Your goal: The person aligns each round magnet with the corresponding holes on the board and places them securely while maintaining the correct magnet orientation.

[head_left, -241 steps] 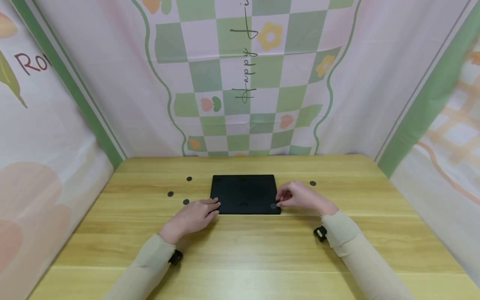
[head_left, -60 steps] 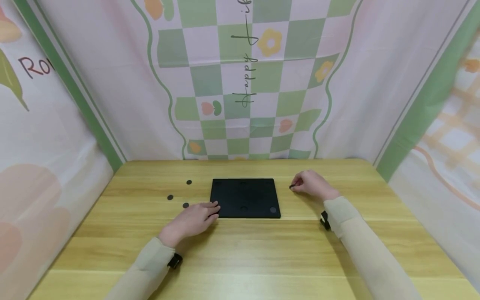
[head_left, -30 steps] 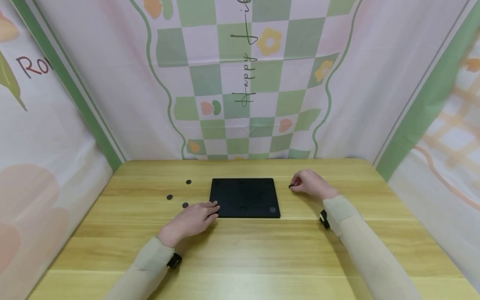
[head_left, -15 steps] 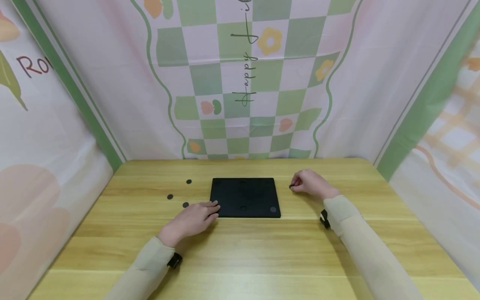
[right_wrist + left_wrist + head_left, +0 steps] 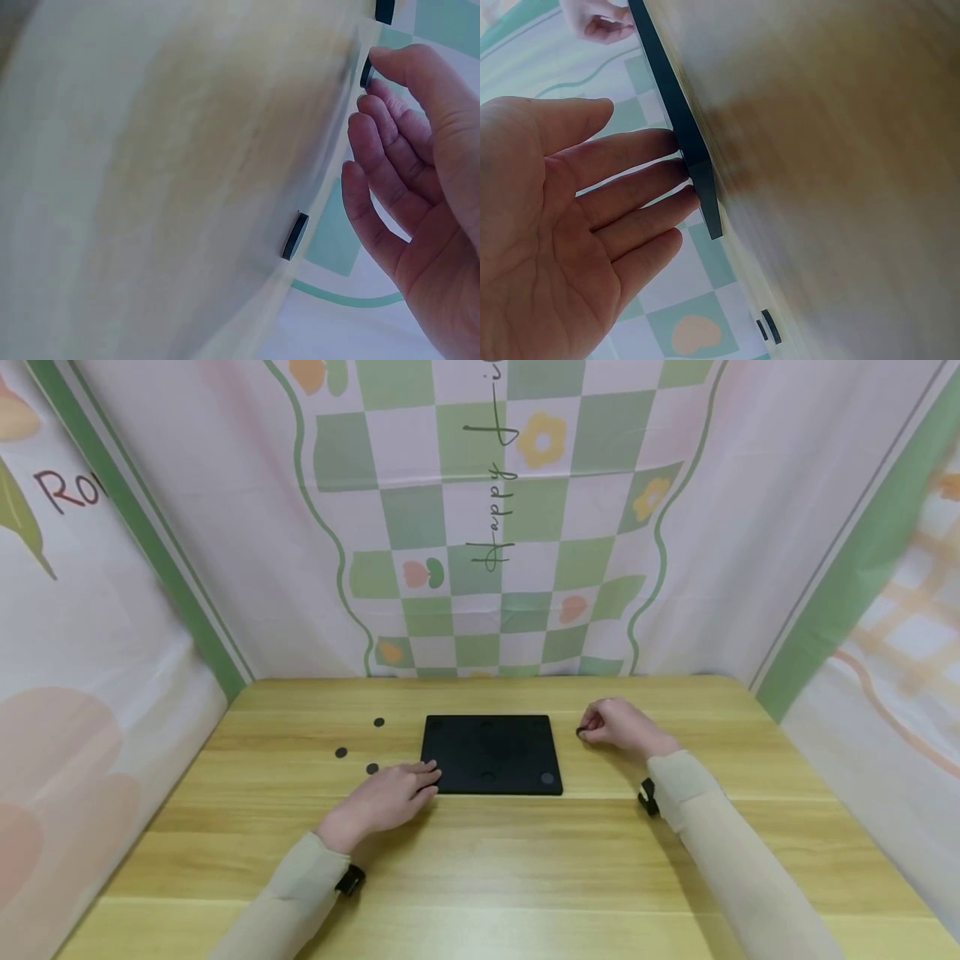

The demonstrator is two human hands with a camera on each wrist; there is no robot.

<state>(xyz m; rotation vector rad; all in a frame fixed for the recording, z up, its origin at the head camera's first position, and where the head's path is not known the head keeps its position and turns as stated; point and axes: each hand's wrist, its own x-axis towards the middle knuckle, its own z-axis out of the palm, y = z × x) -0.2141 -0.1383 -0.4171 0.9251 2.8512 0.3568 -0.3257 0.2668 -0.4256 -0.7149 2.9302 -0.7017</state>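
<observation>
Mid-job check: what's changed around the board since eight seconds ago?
The right hand has left the near right corner of the black board, leaving the corner disc there, and moved right and farther from the person. It now pinches another dark disc. Unchanged: the left hand at the board's near left corner and the three loose discs to its left.

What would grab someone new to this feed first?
Probably the black panel on the wooden table, its near left corner touched by the left hand. Behind it hangs the checkered cloth. Right of the panel, the right hand pinches a small dark disc.
</observation>
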